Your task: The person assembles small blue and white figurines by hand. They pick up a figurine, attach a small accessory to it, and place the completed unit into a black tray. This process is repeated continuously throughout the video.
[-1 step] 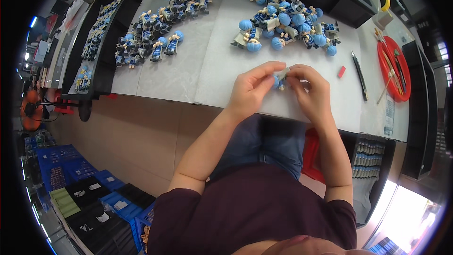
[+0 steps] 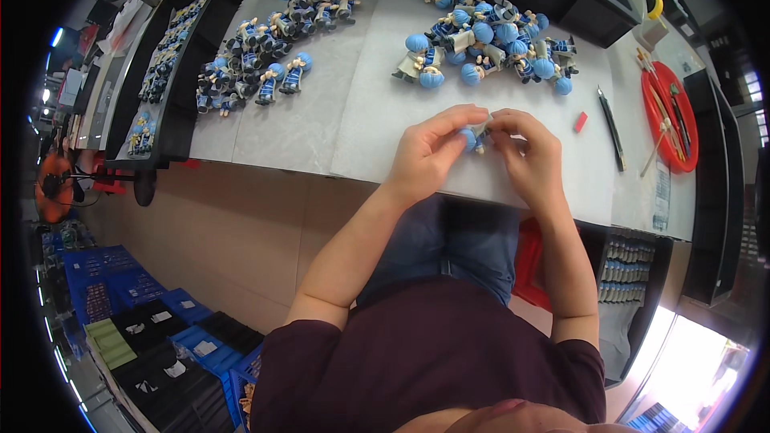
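Near the table's front edge, my left hand (image 2: 427, 154) pinches a small figurine (image 2: 468, 140) with a round blue head. On its other side my right hand (image 2: 525, 152) closes its fingertips on the figurine's grey-and-blue body. Fingers cover much of the figurine, so its finer parts cannot be made out. Beyond my hands lies a heap of similar blue-headed figurines (image 2: 481, 34), some with grey capes. To the left, another group of figurines (image 2: 253, 44) in blue and dark clothing is spread over the white table (image 2: 361, 88).
A small red block (image 2: 581, 122) and a black pen-like tool (image 2: 611, 128) lie to the right. Past them, a red oval tray (image 2: 691, 152) holds brushes and thin tools. Black trays (image 2: 216, 12) with figurines border the table's left. Blue crates (image 2: 172, 305) stand at lower left.
The figurine has turned slightly between my fingers, and more of its blue head shows. Both hands stay in nearly the same place.
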A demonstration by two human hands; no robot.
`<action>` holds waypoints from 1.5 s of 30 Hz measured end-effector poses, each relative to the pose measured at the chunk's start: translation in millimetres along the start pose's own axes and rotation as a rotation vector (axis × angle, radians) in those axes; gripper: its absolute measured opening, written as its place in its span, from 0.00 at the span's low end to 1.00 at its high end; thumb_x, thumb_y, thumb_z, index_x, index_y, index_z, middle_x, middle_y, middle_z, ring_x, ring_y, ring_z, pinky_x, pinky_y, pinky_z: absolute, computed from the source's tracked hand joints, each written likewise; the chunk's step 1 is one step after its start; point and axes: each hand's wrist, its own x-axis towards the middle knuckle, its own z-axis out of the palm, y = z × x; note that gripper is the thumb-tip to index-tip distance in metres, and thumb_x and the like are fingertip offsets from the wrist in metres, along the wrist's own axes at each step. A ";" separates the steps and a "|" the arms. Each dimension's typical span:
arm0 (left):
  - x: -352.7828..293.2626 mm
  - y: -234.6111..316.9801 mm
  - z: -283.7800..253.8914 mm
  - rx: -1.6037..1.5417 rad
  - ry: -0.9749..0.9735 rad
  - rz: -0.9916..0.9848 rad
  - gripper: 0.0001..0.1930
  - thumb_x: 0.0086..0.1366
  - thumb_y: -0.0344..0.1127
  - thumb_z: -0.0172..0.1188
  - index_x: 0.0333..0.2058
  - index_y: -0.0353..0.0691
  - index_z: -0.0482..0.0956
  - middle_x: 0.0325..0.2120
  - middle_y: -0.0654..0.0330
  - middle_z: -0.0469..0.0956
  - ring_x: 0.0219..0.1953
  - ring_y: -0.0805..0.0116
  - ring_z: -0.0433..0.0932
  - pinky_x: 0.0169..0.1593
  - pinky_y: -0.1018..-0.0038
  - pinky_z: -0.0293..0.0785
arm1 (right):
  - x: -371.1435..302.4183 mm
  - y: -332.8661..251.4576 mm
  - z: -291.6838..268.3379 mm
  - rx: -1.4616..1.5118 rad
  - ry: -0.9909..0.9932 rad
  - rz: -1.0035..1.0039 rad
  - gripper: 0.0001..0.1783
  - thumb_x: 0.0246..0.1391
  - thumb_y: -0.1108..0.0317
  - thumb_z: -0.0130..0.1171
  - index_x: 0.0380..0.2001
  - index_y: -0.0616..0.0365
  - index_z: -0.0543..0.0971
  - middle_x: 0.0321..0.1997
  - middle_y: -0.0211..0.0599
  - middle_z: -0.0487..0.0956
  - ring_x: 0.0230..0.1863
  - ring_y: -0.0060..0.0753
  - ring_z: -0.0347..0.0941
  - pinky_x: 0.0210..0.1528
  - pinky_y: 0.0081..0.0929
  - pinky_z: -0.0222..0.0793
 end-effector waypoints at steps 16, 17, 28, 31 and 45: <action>1.1 1.2 -4.3 -0.309 0.120 -0.043 0.14 0.58 0.24 0.53 0.45 0.30 0.70 0.42 0.51 0.73 0.45 0.65 0.72 0.51 0.72 0.67 | -5.8 -5.8 0.8 0.270 0.048 0.278 0.08 0.49 0.78 0.55 0.35 0.66 0.74 0.33 0.35 0.76 0.31 0.20 0.72 0.31 0.16 0.70; 2.3 1.3 -4.4 -0.364 0.151 -0.063 0.14 0.59 0.27 0.52 0.44 0.30 0.70 0.40 0.51 0.74 0.44 0.66 0.73 0.50 0.72 0.67 | -8.3 -6.4 1.3 0.231 -0.006 0.297 0.09 0.49 0.77 0.55 0.36 0.66 0.74 0.34 0.35 0.76 0.32 0.20 0.72 0.32 0.16 0.70; 4.9 0.1 -2.1 -0.385 0.191 -0.127 0.17 0.62 0.41 0.50 0.45 0.34 0.72 0.35 0.54 0.76 0.38 0.68 0.75 0.42 0.74 0.72 | -28.2 2.5 13.9 0.307 -0.081 0.091 0.15 0.47 0.74 0.59 0.39 0.67 0.73 0.39 0.41 0.76 0.39 0.29 0.74 0.42 0.22 0.70; 4.9 -0.9 -1.9 -0.392 0.186 -0.121 0.17 0.62 0.41 0.50 0.45 0.34 0.72 0.36 0.53 0.76 0.37 0.68 0.75 0.42 0.74 0.72 | -28.4 4.4 14.0 0.289 -0.087 0.084 0.15 0.46 0.74 0.59 0.39 0.68 0.73 0.38 0.42 0.76 0.38 0.29 0.75 0.41 0.22 0.70; 3.4 1.8 -2.3 -0.399 0.139 -0.111 0.15 0.63 0.36 0.48 0.45 0.34 0.71 0.39 0.53 0.74 0.38 0.68 0.75 0.44 0.73 0.72 | -28.9 5.4 13.5 0.357 -0.052 0.067 0.15 0.46 0.77 0.59 0.39 0.67 0.72 0.39 0.40 0.75 0.39 0.26 0.73 0.42 0.21 0.70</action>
